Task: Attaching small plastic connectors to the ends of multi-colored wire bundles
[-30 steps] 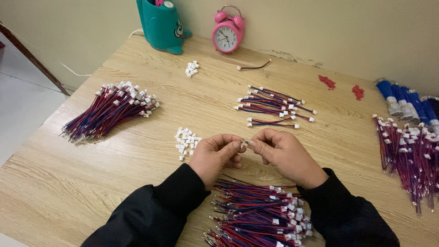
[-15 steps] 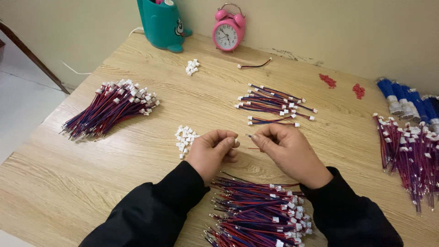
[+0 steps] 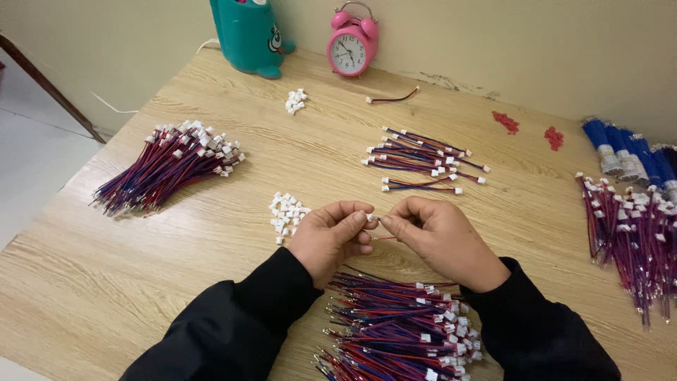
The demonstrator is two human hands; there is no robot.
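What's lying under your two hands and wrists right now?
Under the left hand and right hand lies a pile of red and blue wire leads with white connectors on the wooden table. The sleeves cover the pile's edges.

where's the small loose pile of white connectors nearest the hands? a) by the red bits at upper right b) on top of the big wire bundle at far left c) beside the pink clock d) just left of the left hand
d: the small pile of white connectors lies on the bare table right beside the left hand, well apart from the pink clock.
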